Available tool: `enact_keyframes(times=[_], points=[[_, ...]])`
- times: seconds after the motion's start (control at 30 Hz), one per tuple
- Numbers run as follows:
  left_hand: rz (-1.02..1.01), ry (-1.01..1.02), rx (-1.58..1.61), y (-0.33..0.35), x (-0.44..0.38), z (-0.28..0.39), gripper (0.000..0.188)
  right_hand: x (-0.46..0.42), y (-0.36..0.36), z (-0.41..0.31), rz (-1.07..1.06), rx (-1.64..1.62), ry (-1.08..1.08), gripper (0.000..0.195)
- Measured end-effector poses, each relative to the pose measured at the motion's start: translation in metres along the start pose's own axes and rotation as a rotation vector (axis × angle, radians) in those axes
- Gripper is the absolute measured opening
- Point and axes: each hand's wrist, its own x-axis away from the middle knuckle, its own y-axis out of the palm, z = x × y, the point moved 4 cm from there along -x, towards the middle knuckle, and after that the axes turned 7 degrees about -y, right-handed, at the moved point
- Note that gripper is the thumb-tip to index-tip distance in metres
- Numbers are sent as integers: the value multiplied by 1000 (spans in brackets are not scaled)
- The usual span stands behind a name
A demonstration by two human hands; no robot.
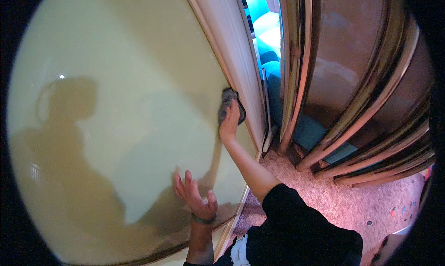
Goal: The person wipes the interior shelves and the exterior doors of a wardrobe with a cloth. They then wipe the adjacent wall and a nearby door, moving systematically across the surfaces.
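Observation:
A pale, glossy upright panel (146,134) with a wooden edge strip (212,47) fills the left half of the view. My right hand (230,123) presses a dark grey cleaning cloth (227,95) with a black border flat against it, close to the edge strip. The arm is stretched out, and the palm is hidden. Lower down, my left hand (196,196) is raised with its fingers apart and holds nothing. A dark band (203,219) circles that wrist. Whether its fingertips touch the panel, I cannot tell.
Right of the panel stand several wood-framed folding panels (333,144). Through a narrow gap shows a blue upholstered seat (259,5). Below lies a pinkish carpet (295,182) with small coloured pieces (393,213) on it. Shadows fall across the pale panel.

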Motion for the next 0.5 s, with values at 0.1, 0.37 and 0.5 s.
enact_keyframes(times=[0.1,0.37,0.5], points=[[-18,28,-58,18,-7,1,61,10,3,65,57,119,173,41],[-108,-133,-69,36,-25,7,62,-17,13,45,66,17,208,44],[-143,-236,4,29,-42,17,67,-66,19,-50,39,-4,9,46]])
